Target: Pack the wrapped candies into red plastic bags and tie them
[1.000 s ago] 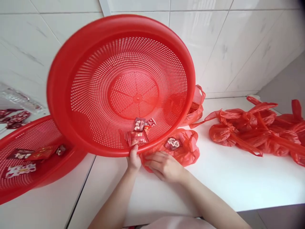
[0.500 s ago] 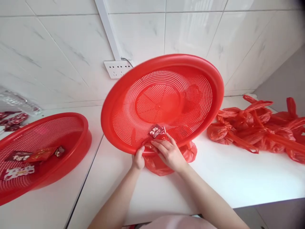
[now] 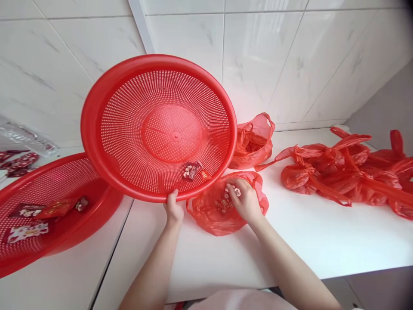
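My left hand [image 3: 174, 209] grips the near rim of a red perforated plastic basket [image 3: 158, 60], thumb over the edge. The basket is tilted up, its inside facing me. A dark red packet [image 3: 189, 171] and a small orange-red packet [image 3: 205, 174] lie low inside it. To the right, an open red plastic bag [image 3: 219, 226] rests on the white table. My right hand [image 3: 248, 202] is at its mouth, fingers curled around what looks like a small packet with a pale round print [image 3: 238, 192]. More pale round prints show in the bag; the fingers partly hide them.
A second red basket [image 3: 111, 200] with several packets stands at the left, partly behind the tilted one. Another open red bag [image 3: 254, 150] is near the wall. Several tied red bags [image 3: 329, 172] lie at the right. Clear plastic packaging [image 3: 27, 137] sits far left.
The tilted basket has moved left and slightly up with my left hand, uncovering the bags. My right hand has left the basket's packets and come over the open bag.
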A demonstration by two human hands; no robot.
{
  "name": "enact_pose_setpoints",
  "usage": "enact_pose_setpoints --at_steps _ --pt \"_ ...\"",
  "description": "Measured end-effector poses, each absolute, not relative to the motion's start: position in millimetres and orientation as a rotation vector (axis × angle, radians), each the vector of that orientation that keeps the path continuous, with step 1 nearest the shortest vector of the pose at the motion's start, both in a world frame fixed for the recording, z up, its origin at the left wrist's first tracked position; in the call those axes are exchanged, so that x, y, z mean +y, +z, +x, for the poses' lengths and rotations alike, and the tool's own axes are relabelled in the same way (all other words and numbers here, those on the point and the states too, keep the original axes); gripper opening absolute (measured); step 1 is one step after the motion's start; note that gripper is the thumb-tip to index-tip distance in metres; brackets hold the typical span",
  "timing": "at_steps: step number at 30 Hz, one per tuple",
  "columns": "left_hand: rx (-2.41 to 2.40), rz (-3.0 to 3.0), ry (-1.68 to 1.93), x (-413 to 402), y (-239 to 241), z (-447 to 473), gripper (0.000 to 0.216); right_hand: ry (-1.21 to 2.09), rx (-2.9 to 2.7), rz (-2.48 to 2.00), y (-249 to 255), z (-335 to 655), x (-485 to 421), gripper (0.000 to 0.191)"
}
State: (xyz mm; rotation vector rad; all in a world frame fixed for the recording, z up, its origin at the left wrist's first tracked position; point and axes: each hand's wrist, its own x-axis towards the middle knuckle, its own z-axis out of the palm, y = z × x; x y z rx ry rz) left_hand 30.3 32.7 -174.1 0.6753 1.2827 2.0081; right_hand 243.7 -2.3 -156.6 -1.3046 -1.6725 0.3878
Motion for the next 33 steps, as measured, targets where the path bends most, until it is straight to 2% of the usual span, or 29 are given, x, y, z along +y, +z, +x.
enact_pose_setpoints --at_steps 9,13,15,20,25,30,33 --pt "1.251 0.749 1.813 18.3 -177.1 43.1 0.018 -0.052 -1.932 -1.192 -149.5 229.9 -6.0 0.027" --pt "1.164 0.865 1.646 5.4 -183.2 53.7 0.017 -0.016 -2.114 -1.384 -149.5 216.6 -2.1 0.055" --pt "1.13 0.903 1.575 0.9 -187.4 57.0 0.019 0.06 -2.218 -1.401 -154.1 214.3 -1.8 0.062" --pt "1.115 0.87 1.575 2.9 -193.5 56.3 0.024 0.211 -2.365 -1.266 -160.7 223.2 -5.7 0.059" --pt "1.179 0.776 1.695 11.8 -185.3 53.2 0.023 0.262 -2.374 -1.103 -158.7 233.6 -4.8 0.036" --pt "1.281 0.712 1.851 19.0 -178.9 47.5 0.017 0.255 -2.256 -0.999 -158.0 236.9 -3.5 0.037" --pt "1.322 0.741 1.871 21.7 -179.3 43.7 0.019 0.361 -2.089 -0.95 -154.5 238.9 -6.5 0.039"
